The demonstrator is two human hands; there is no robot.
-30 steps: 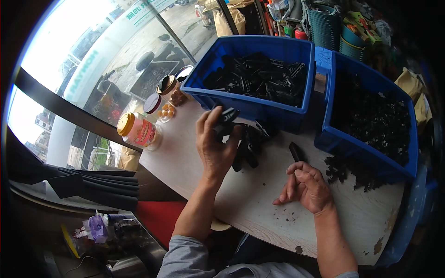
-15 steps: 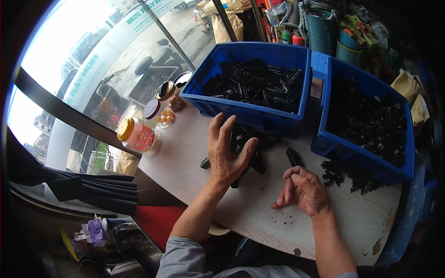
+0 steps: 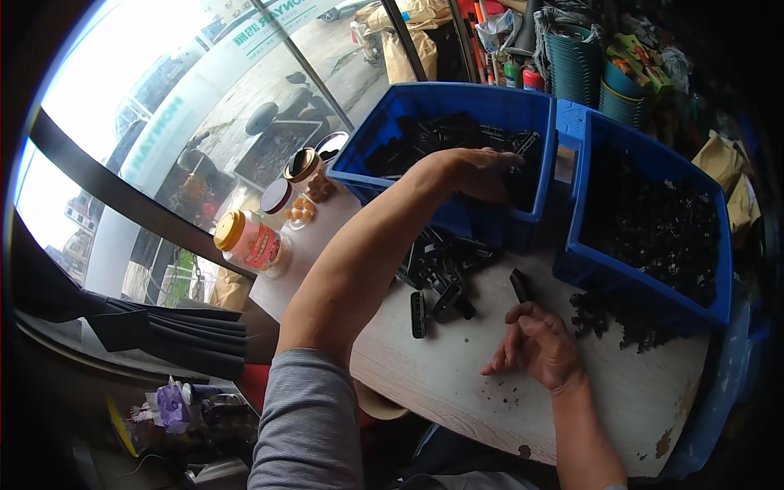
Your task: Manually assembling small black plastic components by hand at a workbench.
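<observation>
We find bare tabletop (image 3: 457, 363) between the black pile (image 3: 445, 269) and the front edge. Our right hand (image 3: 541, 347), loosely curled, lies just beside a black piece (image 3: 519, 286); whether it grips, we cannot tell. Our left hand (image 3: 492, 176), grip hidden, has moved from the pile into the blue bin (image 3: 474, 98).

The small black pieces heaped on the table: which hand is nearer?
Right. The right hand is just left of the small black pieces; the left hand is farther off, inside the left blue bin.
</observation>
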